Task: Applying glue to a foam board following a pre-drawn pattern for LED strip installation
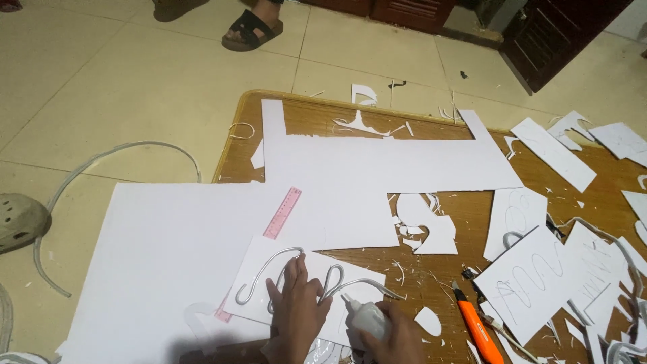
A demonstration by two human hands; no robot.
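While flat, left hand [296,307] on tube [269,269]

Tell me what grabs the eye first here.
The two hands at bottom centre: the left hand presses a curved clear tube onto a white card, while the right hand holds a glue bottle with its tip at the tube. Next, the big white sheets on the wooden board, and an orange knife at right.

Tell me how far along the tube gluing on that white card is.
Done: the clear tube already lies in curves on the white card. In hand: the left hand presses the tube down while the right hand holds the glue bottle nozzle at a loop. Left: the tube's right end looks unstuck; other sketched cards wait.
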